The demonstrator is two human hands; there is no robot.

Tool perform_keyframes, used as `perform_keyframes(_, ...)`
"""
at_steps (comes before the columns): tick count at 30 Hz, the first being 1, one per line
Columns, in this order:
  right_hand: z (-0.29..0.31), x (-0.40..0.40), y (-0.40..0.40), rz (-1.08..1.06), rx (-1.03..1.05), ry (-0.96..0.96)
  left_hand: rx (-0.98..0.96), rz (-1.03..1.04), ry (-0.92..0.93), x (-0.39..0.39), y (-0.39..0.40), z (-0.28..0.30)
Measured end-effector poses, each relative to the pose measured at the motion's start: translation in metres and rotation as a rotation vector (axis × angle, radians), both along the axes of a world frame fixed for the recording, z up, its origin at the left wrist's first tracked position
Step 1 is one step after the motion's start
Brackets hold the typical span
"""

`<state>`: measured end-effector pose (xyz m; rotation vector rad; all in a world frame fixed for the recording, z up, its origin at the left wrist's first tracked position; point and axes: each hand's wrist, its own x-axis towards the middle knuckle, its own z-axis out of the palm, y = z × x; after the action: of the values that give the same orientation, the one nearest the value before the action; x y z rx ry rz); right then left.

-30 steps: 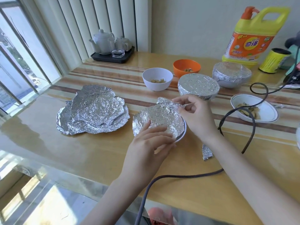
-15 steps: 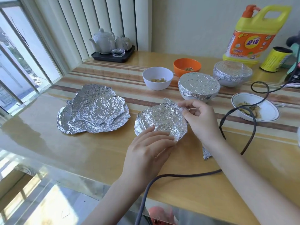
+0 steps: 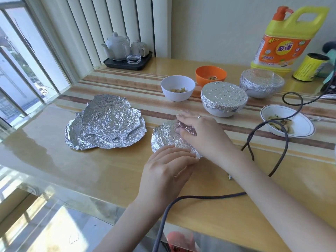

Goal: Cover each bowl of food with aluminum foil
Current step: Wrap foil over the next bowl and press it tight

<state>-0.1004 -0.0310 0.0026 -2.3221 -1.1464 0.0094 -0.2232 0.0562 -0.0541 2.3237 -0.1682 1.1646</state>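
Flattened now, the right hand (image 3: pixel 198 131) presses open-fingered on the foil sheet (image 3: pixel 167 137) at frame centre; the left hand (image 3: pixel 167 170) steadies its near edge with relaxed fingers, so sealing is close.

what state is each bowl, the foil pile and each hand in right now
near bowl: foil laid over it, being pressed down
left hand: fingers flat on the near foil edge
right hand: pressing the foil's far side
two grey bowls: foil-wrapped, done
white bowl: uncovered, food inside
orange bowl: uncovered, food inside
rimmed dish: uncovered, cable lying across it
foil pile: crumpled sheets, stacked, untouched
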Motion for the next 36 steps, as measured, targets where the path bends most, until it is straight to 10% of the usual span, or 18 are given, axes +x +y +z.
perform_keyframes(8,0.001,-0.001,0.001,0.003,-0.061,0.056,-0.245,0.033,0.06,-0.008,-0.003,0.024)
perform_keyframes(14,-0.002,-0.002,0.0,-0.015,0.044,0.111,-0.329,0.242,0.547,0.005,0.006,0.026)
perform_keyframes(36,-0.023,0.004,0.007,-0.343,0.265,0.277,-0.753,0.144,0.535,0.01,-0.007,0.019)
